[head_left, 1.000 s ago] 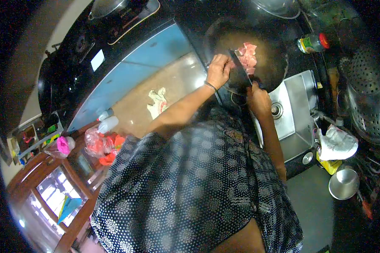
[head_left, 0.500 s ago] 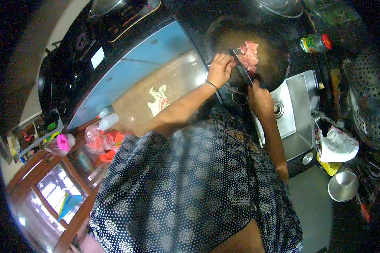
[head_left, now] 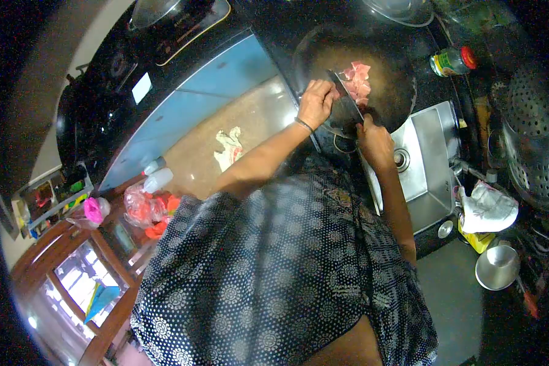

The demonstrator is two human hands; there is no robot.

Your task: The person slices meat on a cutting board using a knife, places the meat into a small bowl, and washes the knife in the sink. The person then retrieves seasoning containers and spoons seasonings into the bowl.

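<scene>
Head view: I look down on both hands working over a round board (head_left: 387,91) on the dark counter.
Right hand (head_left: 375,144): fingers wrapped round the handle of a knife (head_left: 351,101), whose blade slants away across the board.
Left hand (head_left: 315,102): fingers bent, tips close by the blade's left side; I cannot tell whether they grip anything.
Meat (head_left: 358,79): pink pieces bunched on the board, just right of the blade.
Sink (head_left: 436,198): steel basin near the right forearm.
Jar (head_left: 451,61): red-lidded, lying or standing, I cannot tell, on the counter right of the board.
</scene>
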